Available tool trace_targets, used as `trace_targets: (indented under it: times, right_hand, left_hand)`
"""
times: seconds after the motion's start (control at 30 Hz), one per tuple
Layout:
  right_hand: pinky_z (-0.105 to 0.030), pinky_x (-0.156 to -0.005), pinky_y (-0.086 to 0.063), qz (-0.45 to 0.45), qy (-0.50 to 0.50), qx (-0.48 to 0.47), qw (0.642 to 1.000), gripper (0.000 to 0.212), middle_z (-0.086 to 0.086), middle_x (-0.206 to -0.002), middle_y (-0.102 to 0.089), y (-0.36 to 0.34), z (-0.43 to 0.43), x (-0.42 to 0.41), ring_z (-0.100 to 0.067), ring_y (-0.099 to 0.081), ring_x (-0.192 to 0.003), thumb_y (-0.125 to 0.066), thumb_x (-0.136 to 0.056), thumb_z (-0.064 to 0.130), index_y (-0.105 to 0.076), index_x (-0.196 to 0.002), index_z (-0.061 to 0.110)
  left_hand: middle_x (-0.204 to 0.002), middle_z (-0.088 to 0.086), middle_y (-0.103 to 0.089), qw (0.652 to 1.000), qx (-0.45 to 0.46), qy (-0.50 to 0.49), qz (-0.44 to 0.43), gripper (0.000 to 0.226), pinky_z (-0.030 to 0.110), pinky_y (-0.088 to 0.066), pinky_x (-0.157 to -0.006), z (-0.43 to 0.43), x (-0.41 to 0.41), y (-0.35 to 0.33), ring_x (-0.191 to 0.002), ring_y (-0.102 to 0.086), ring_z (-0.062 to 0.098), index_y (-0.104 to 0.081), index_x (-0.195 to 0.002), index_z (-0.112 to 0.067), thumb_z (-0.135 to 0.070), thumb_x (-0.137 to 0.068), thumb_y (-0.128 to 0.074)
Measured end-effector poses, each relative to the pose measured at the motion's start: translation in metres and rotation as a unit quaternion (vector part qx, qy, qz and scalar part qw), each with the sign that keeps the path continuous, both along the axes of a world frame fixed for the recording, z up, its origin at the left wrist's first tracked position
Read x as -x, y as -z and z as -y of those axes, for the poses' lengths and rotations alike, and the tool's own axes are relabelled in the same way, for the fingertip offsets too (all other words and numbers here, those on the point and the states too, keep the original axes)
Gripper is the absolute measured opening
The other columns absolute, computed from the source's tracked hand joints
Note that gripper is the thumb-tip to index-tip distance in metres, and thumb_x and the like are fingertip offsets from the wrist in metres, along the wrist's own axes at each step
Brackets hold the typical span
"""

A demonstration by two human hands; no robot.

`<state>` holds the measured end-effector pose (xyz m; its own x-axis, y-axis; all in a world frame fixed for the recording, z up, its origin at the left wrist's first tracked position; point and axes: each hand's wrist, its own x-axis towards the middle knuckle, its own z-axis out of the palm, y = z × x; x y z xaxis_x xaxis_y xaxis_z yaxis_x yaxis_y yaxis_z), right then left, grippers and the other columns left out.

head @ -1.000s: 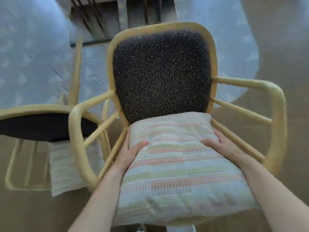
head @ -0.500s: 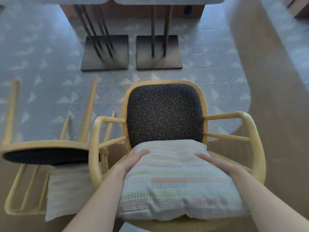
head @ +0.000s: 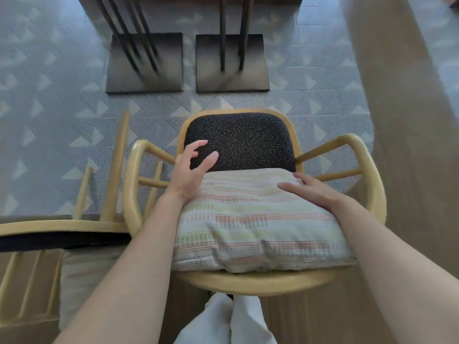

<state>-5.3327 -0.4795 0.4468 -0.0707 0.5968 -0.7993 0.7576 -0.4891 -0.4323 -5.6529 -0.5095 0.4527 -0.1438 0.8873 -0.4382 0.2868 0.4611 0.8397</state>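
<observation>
A striped cushion (head: 248,219) lay flat on the seat of a pale wooden armchair (head: 248,283), under and between the two hands. It was plump and roughly square, its off-white cover crossed by bands of small red, orange and yellow-green dots and dashes, with a puckered seam along the near edge and its far edge pushed up against the chair's dark speckled backrest (head: 243,142). The right hand (head: 313,192) rested palm-down on the cushion's far right corner, fingers straight and together, gripping nothing. The left hand (head: 191,170) hovered over the far left corner, in front of the backrest, its fingers spread and loosely curved around nothing. Left of the left hand, a second wooden chair (head: 62,227) lay tipped on its side, with another pale cushion (head: 84,276) beneath it. Beyond both hands, two dark square table bases (head: 144,63) stood on a grey patterned carpet (head: 49,95).
</observation>
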Motion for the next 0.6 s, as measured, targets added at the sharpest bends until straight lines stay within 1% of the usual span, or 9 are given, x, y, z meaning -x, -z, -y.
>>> trace_targets:
  times: [0.03, 0.1, 0.17, 0.2, 0.27, 0.33, 0.47, 0.57, 0.6]
  right_hand:
    - [-0.042, -0.116, -0.033, -0.003, -0.009, -0.029, 1.0, 0.099, -0.002, -0.163, -0.041, 0.001, 0.001, 0.004, -0.026, -0.042, -0.147, -0.065, -0.083, 0.077, -0.03, -0.163, 0.031]
    - [-0.038, -0.108, -0.04, -0.023, -0.017, -0.152, 0.988, 0.097, -0.005, -0.143, -0.051, -0.002, 0.0, 0.017, -0.018, -0.05, -0.13, -0.064, -0.08, 0.08, -0.036, -0.16, 0.034]
    - [-0.032, -0.105, -0.04, -0.107, 0.013, -0.278, 0.954, 0.084, 0.006, -0.139, -0.053, -0.013, -0.006, 0.037, -0.011, -0.053, -0.125, -0.065, -0.081, 0.079, -0.047, -0.153, 0.039]
    - [-0.032, -0.107, -0.042, -0.158, 0.032, -0.311, 0.937, 0.076, 0.009, -0.141, -0.056, -0.019, -0.01, 0.048, -0.009, -0.055, -0.126, -0.063, -0.082, 0.074, -0.05, -0.149, 0.041]
    - [-0.037, -0.113, -0.046, -0.238, 0.066, -0.348, 0.905, 0.065, 0.011, -0.143, -0.058, -0.033, -0.013, 0.066, -0.009, -0.058, -0.13, -0.062, -0.086, 0.065, -0.054, -0.145, 0.04]
    - [-0.043, -0.115, -0.047, -0.281, 0.083, -0.373, 0.88, 0.057, 0.008, -0.142, -0.06, -0.05, -0.009, 0.081, -0.01, -0.059, -0.131, -0.061, -0.088, 0.059, -0.055, -0.141, 0.038]
    - [-0.043, -0.114, -0.048, -0.311, 0.081, -0.414, 0.852, 0.057, 0.0, -0.139, -0.063, -0.082, 0.011, 0.098, -0.016, -0.062, -0.129, -0.057, -0.092, 0.053, -0.052, -0.143, 0.029]
    - [-0.046, -0.113, -0.049, -0.326, 0.084, -0.442, 0.831, 0.058, -0.003, -0.139, -0.063, -0.104, 0.033, 0.109, -0.021, -0.062, -0.129, -0.058, -0.093, 0.048, -0.051, -0.145, 0.022]
    - [-0.047, -0.113, -0.049, -0.33, 0.084, -0.45, 0.826, 0.059, -0.004, -0.139, -0.063, -0.112, 0.041, 0.113, -0.021, -0.062, -0.129, -0.058, -0.093, 0.047, -0.051, -0.145, 0.02]
  left_hand:
    - [-0.145, 0.002, -0.046, 1.0, -0.014, -0.008, 0.004, 0.06, 0.046, -0.036, -0.116, -0.001, -0.003, -0.002, -0.133, -0.045, 0.013, -0.055, -0.134, -0.05, -0.071, -0.078, -0.062]
    - [-0.144, -0.004, -0.048, 0.996, -0.054, -0.05, 0.041, 0.05, 0.046, -0.041, -0.111, -0.002, -0.008, -0.005, -0.134, -0.048, 0.014, -0.058, -0.129, -0.052, -0.065, -0.081, -0.064]
    - [-0.144, -0.01, -0.051, 0.989, -0.106, -0.078, 0.067, 0.041, 0.043, -0.044, -0.109, -0.005, -0.011, -0.013, -0.136, -0.051, 0.017, -0.06, -0.12, -0.055, -0.063, -0.081, -0.063]
    - [-0.143, -0.011, -0.052, 0.986, -0.126, -0.083, 0.076, 0.037, 0.043, -0.045, -0.11, -0.005, -0.012, -0.018, -0.136, -0.052, 0.017, -0.06, -0.118, -0.055, -0.061, -0.082, -0.062]
    - [-0.142, -0.01, -0.055, 0.98, -0.154, -0.088, 0.091, 0.031, 0.05, -0.045, -0.114, -0.005, -0.013, -0.027, -0.136, -0.055, 0.02, -0.062, -0.116, -0.055, -0.058, -0.085, -0.062]
    - [-0.14, -0.005, -0.058, 0.975, -0.182, -0.084, 0.098, 0.031, 0.055, -0.045, -0.115, 0.0, -0.01, -0.037, -0.134, -0.057, 0.025, -0.063, -0.119, -0.05, -0.054, -0.088, -0.062]
    - [-0.139, 0.0, -0.06, 0.96, -0.252, -0.062, 0.109, 0.039, 0.058, -0.047, -0.112, 0.016, -0.008, -0.067, -0.129, -0.06, 0.032, -0.056, -0.13, -0.041, -0.053, -0.094, -0.06]
    - [-0.139, 0.006, -0.058, 0.94, -0.305, -0.069, 0.139, 0.043, 0.052, -0.048, -0.112, 0.04, -0.009, -0.099, -0.133, -0.055, 0.041, -0.054, -0.131, -0.037, -0.059, -0.095, -0.062]
    - [-0.139, 0.007, -0.058, 0.934, -0.32, -0.065, 0.145, 0.043, 0.053, -0.048, -0.112, 0.048, -0.009, -0.11, -0.135, -0.054, 0.042, -0.054, -0.132, -0.034, -0.056, -0.096, -0.061]
